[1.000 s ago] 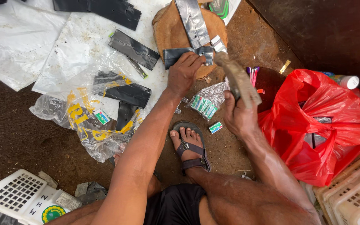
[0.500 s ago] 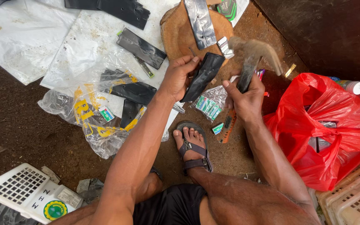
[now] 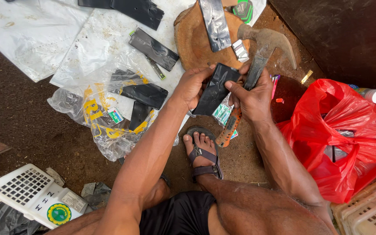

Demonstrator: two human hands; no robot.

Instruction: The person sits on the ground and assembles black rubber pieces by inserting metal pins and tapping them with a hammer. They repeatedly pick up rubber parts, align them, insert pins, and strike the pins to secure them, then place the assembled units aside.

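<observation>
A flat black slab (image 3: 215, 89), rectangular, glossy and smooth-faced, sits tilted between both hands, just in front of a round wooden block (image 3: 192, 41). The left hand (image 3: 191, 87) grips its left edge, fingers curled over the top. The right hand (image 3: 251, 96) pinches the slab's right edge with thumb and forefinger while its other fingers clamp a claw hammer (image 3: 262, 50), so this hand is full twice over. The hammer's rusty, pitted steel head rises above the right hand, claw curving away to the right, and its brown perforated grip hangs out below the palm.

Just beyond the hands, the block shows a worn, rough tan face; a long dull-silver metal strip (image 3: 215, 24) lies on it, and a small shiny foil-like piece (image 3: 240, 50) rests by the hammer head. Below the hands, a foot in a strapped sandal (image 3: 203, 152) is planted on the brown dirt floor (image 3: 27, 117).

Left of the left hand, more black flat slabs (image 3: 153, 48) lie scattered on white plastic sheeting (image 3: 35, 39) and on a crumpled clear bag with yellow print (image 3: 94, 122). Right of the right hand bulges a glossy red plastic bag (image 3: 344, 130), wrinkled and full. Near the left elbow, well apart from the hands, sits a white plastic lattice crate (image 3: 20, 189).
</observation>
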